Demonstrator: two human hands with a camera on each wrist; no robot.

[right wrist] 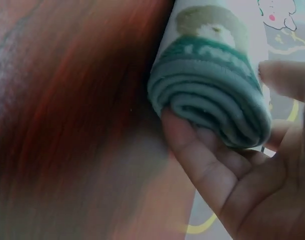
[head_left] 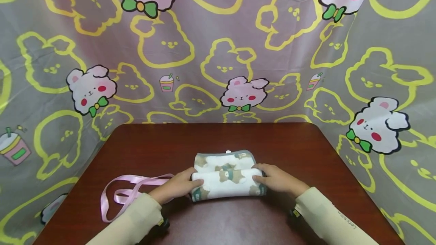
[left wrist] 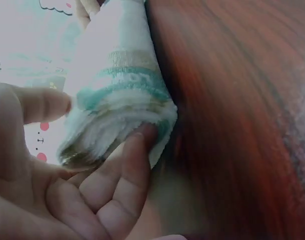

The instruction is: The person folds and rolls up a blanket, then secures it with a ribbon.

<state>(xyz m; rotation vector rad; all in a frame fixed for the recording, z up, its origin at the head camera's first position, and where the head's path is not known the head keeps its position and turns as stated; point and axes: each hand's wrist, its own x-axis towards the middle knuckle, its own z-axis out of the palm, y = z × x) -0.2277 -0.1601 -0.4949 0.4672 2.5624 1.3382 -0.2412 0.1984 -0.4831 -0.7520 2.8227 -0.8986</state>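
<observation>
A white towel (head_left: 231, 188) with brown bears and green trim lies on the table, partly rolled; its flat part extends behind the roll. My left hand (head_left: 178, 186) grips the roll's left end, thumb on the front and fingers curled beneath. At the opposite end, my right hand (head_left: 277, 179) holds it in the same way. The left wrist view shows the towel's (left wrist: 127, 55) layered end between thumb and fingers. Spiral green-edged layers of the towel (right wrist: 212, 80) appear in the right wrist view, with fingertips under them.
A pink ribbon (head_left: 133, 178) lies looped on the brown table (head_left: 156, 143), left of the towel and partly behind my left forearm. Patterned cloth (head_left: 225, 22) with rabbits and yellow outlines hangs around the table's back and sides.
</observation>
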